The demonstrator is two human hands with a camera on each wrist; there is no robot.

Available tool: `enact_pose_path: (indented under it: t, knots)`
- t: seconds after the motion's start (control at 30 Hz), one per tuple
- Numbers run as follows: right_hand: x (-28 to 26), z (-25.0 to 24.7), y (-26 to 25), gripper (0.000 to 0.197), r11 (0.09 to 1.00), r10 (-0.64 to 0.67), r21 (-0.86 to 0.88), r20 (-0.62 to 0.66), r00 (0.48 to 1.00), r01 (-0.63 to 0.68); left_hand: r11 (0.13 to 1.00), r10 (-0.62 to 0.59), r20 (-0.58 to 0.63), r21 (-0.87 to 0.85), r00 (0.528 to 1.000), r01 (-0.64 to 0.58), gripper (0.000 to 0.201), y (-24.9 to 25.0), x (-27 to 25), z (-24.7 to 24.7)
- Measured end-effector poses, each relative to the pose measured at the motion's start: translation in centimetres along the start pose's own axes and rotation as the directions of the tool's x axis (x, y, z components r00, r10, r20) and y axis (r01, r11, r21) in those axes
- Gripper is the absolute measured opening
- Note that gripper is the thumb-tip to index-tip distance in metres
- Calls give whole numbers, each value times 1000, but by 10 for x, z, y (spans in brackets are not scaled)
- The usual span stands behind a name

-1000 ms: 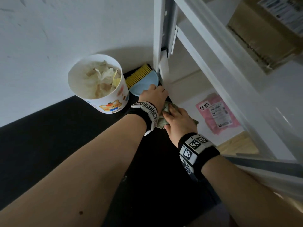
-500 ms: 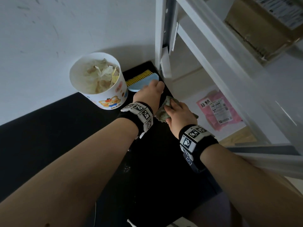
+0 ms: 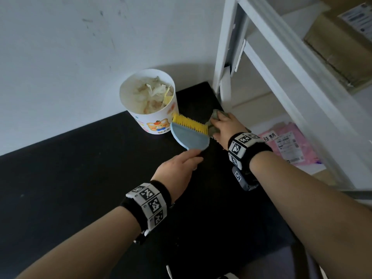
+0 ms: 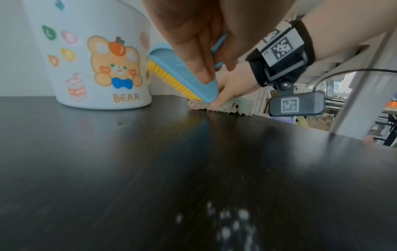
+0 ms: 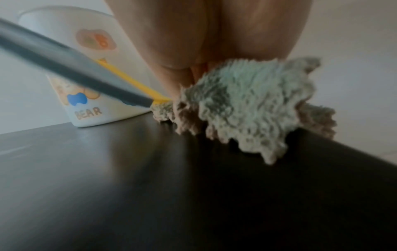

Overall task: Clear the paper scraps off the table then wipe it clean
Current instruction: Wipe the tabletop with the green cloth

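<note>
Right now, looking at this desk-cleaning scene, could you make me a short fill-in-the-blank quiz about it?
1. The left hand holds a blue brush with ____ bristles.
2. The right hand presses a fuzzy ____ on the table.
3. The word printed on the bin is ____.
4. The bin holds crumpled ____.

Missing words: yellow; cloth; BEAR; paper

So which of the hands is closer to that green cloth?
The right. The right hand lies on the cloth, pressing it to the black table near the far corner. The left hand is nearer the person, holding the blue brush.
</note>
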State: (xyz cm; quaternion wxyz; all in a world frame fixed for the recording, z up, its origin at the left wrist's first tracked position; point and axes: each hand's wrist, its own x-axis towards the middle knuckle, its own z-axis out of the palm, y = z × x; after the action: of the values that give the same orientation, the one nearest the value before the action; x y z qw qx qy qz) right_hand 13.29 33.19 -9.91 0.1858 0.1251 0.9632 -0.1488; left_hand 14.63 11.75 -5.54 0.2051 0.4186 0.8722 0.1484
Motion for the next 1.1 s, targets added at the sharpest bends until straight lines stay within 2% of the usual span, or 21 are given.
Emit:
enact_pose_path:
  t: [0.1, 0.17, 0.23, 0.3, 0.4, 0.6, 0.77, 0.9, 1.0, 1.1]
  knots:
    - [-14, 8, -6, 56, 997, 69, -19, -122, 990, -72, 999, 32, 0, -16, 999, -32, 39, -10, -17, 8]
    - [-20, 16, -13, 55, 996, 83, -19, -156, 984, -87, 1000, 21, 33, 2, 999, -21, 39, -15, -23, 12]
    - [-14, 16, -16, 55, 998, 56, 10, -107, 993, -56, 1000, -21, 63, -6, 998, 22, 41, -18, -27, 13]
    - [0, 9, -17, 53, 1000, 7, 21, -40, 999, -6, 996, -76, 27, -48, 997, 77, 39, -21, -28, 11]
    - [28, -5, -25, 52, 994, -89, -54, 18, 996, 90, 972, -191, -26, -148, 981, 185, 30, -29, -34, 13]
    - [84, -26, -48, 53, 960, -211, -175, 69, 975, 220, 879, -447, -74, -222, 891, 423, 18, -42, -47, 14]
    - [115, -40, -48, 53, 959, -245, -129, 61, 968, 251, 825, -539, -87, -254, 838, 505, 12, -56, -50, 12]
    - [102, -34, -52, 52, 955, -268, -130, 11, 963, 267, 808, -563, -91, -269, 822, 524, 12, -62, -46, 10]
    - [72, -26, -50, 53, 931, -329, -153, 43, 943, 331, 781, -592, -42, -277, 805, 560, 14, -66, -41, 8]
    - [41, -15, -41, 53, 935, -344, -63, 60, 937, 348, 770, -602, -27, -283, 798, 571, 17, -66, -38, 5]
